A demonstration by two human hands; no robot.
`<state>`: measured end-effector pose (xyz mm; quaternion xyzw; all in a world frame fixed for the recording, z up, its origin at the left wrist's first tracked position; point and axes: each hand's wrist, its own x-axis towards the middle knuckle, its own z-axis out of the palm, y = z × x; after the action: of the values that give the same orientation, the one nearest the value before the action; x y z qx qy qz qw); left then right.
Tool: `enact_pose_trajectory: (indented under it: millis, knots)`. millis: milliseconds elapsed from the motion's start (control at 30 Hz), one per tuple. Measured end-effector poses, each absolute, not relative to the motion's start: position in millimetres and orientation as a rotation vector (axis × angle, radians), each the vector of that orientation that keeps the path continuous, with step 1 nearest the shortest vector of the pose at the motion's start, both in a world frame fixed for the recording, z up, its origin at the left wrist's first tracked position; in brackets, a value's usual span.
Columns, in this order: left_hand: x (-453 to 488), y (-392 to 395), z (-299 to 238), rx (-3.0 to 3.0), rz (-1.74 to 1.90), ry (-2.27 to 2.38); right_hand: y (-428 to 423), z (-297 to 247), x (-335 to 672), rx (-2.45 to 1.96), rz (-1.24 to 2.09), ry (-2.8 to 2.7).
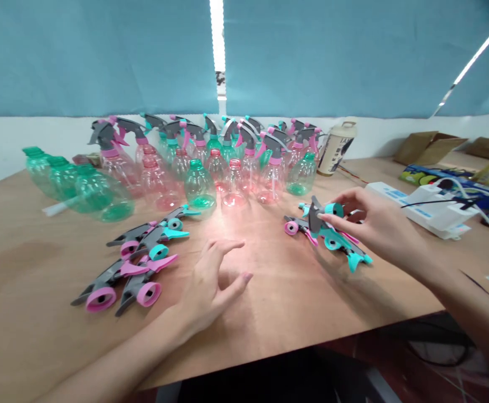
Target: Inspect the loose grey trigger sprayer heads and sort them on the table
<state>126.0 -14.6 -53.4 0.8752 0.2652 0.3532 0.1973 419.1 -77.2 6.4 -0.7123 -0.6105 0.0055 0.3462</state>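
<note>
My right hand (376, 218) pinches a grey spray trigger head with a teal collar (315, 217). It is just above a small pile of trigger heads (356, 260) in grey, teal and pink, and partly covers them. My left hand (208, 282) is over the front middle of the table, its thumb and fingers apart and nothing between them. To its left lie several more trigger heads (141, 288), pink-collared ones nearer and teal ones farther back. Behind both hands stand clear green bottles (200, 184) and pink bottles (234, 187) without heads.
Bottles fitted with trigger heads (274, 168) crowd the back of the wooden table (265, 336). Open green bottles (102, 193) stand at left. A cream printed flask (337, 148), a white power strip with cables (427, 210) and a cardboard box (423, 148) are on the right.
</note>
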Motion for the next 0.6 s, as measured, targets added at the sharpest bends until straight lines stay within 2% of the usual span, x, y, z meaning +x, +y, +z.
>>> enact_pose_trajectory:
  millis: [133, 333, 600]
  knots:
    - [128.7, -14.3, -52.4, 2.512, 0.910, 0.812, -65.2, -0.1, 438.6, -1.824, -0.131, -1.546]
    - [133.6, -11.3, -55.3, 2.587, 0.884, 0.792, -27.9, -7.3, 437.8, -1.656, 0.038, -1.596]
    - [141.4, -3.3, -58.1, 2.572, 0.870, 0.819, 17.4, -12.3, 432.3, -1.540, 0.043, -1.668]
